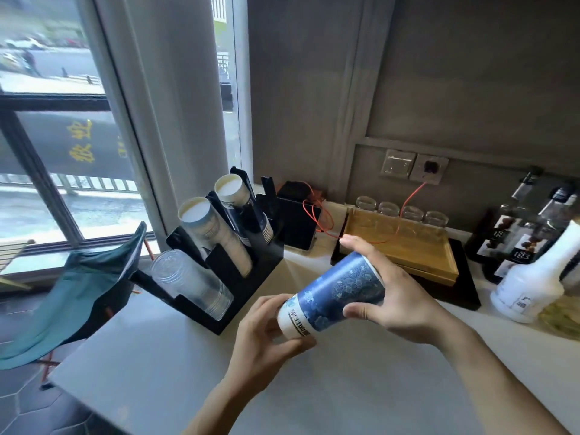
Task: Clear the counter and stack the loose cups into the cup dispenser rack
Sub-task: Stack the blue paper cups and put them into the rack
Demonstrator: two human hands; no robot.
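A blue patterned paper cup with a white band at its base is held tilted above the white counter. My left hand grips its white lower end. My right hand wraps the blue upper part near the rim. Left of the hands stands the black cup dispenser rack. It holds a slanted stack of clear plastic cups, a stack of white paper cups and a stack of blue patterned cups.
A wooden tray on a black base lies behind my right hand, with several glass jars behind it. Bottles and a white bottle stand at the right. A black box with orange wire sits by the wall. A green chair stands beyond the counter's left edge.
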